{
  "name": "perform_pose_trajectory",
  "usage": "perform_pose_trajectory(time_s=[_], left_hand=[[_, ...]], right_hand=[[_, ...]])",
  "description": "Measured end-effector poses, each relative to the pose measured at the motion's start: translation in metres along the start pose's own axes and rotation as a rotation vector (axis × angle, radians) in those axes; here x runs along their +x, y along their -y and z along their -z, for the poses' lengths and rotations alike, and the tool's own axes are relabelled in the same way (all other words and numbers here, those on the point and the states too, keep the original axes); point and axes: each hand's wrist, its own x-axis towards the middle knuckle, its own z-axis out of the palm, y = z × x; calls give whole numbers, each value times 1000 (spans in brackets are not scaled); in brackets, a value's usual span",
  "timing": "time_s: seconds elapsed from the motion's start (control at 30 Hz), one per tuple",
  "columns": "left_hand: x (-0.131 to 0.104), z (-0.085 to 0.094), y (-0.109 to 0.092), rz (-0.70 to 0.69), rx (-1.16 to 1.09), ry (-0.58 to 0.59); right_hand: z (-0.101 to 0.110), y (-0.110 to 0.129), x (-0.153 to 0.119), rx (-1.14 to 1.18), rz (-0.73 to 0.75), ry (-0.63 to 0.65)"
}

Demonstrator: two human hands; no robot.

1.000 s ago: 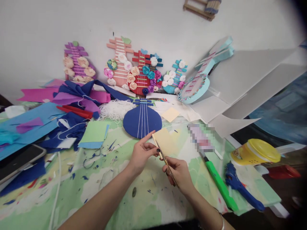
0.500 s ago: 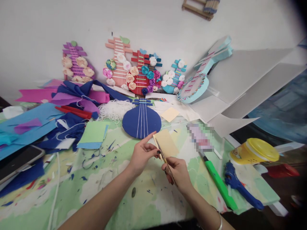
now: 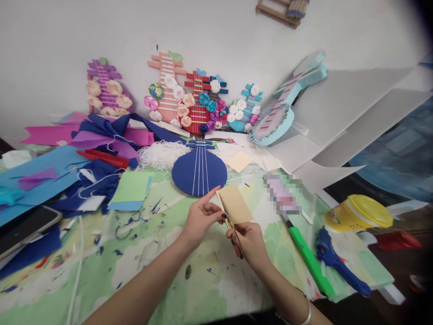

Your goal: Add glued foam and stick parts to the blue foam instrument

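Observation:
My left hand (image 3: 203, 221) pinches the left edge of a pale yellow paper (image 3: 238, 203), with its index finger stretched along that edge. Scissors (image 3: 238, 241) are in my right hand (image 3: 249, 243), their blades lying along the paper's left side, where a narrow strip stands beside the larger piece. My fingers partly cover the handles. Just beyond my hands lies a blue lute-shaped piece (image 3: 199, 170) with white strings down its front.
Decorated lute shapes (image 3: 199, 104) lean on the wall. White string (image 3: 158, 155), green paper (image 3: 130, 186) and a phone (image 3: 30, 228) are to the left; a green cutter (image 3: 311, 262), blue glue gun (image 3: 338, 264) and yellow cup (image 3: 358, 213) are to the right.
The scissors and my right hand have shifted very slightly, and the yellow paper has tilted a little. My left hand keeps its pinch in nearly the same spot.

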Motion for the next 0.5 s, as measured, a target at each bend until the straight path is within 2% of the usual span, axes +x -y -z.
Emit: perform_pose_trajectory(time_s=[0.27,0.5], left_hand=[[-5,-4,-4,-15,10,-45],[-3,-4,-4,28,3,-6]], right_hand=[[0,-4,3,38,75,8],[4,-9,4,-32,145,1]])
